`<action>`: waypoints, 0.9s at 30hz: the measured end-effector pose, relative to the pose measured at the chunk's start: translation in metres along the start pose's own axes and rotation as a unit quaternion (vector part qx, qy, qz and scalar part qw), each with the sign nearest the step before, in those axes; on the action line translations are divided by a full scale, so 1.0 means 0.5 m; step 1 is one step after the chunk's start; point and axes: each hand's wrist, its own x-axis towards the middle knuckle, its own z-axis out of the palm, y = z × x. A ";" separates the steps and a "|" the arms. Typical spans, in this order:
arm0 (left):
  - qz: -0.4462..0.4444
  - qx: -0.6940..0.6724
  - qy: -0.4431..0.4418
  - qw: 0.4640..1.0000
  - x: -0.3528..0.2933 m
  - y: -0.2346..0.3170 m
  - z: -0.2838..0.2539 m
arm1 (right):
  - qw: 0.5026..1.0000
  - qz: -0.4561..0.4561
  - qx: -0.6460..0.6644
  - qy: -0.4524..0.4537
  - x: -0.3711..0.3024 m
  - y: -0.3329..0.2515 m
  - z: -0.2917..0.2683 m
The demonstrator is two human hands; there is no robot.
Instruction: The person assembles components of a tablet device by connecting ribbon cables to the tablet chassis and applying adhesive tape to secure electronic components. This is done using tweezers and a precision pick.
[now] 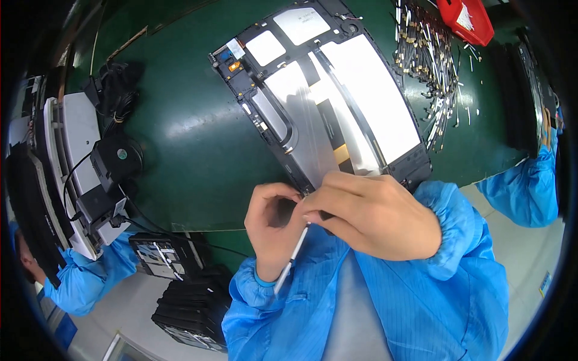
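A black tablet-like housing [370,90] with white and silver panels lies tilted on the green table in front of me. My left hand [271,216] is at its near left corner, thumb and forefinger pinched together; what lies between them is hidden. My right hand [376,213] reaches over the near edge from the right. Its closed fingertips meet those of my left hand and hold the upper end of a thin white-and-black cable strip [293,259]. The strip's free end hangs down over my left cuff.
Many similar thin strips [430,66] lie heaped at the far right beside a red bin [472,21]. Black devices with cables [114,159] stand on the left. Stacked black housings [192,310] sit below the table edge. Blue-sleeved people work at left [90,280] and right [524,189].
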 end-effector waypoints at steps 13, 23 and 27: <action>-0.070 0.009 -0.073 0.995 -0.033 0.023 -0.017 | 0.993 -0.008 0.107 0.053 -0.017 0.004 -0.010; 0.361 0.275 0.007 0.891 0.000 0.016 0.008 | 0.989 -0.104 0.046 0.093 -0.038 0.005 -0.021; 0.395 0.383 -0.083 0.831 0.019 0.058 0.014 | 0.957 -0.148 -0.119 0.219 -0.025 0.001 -0.141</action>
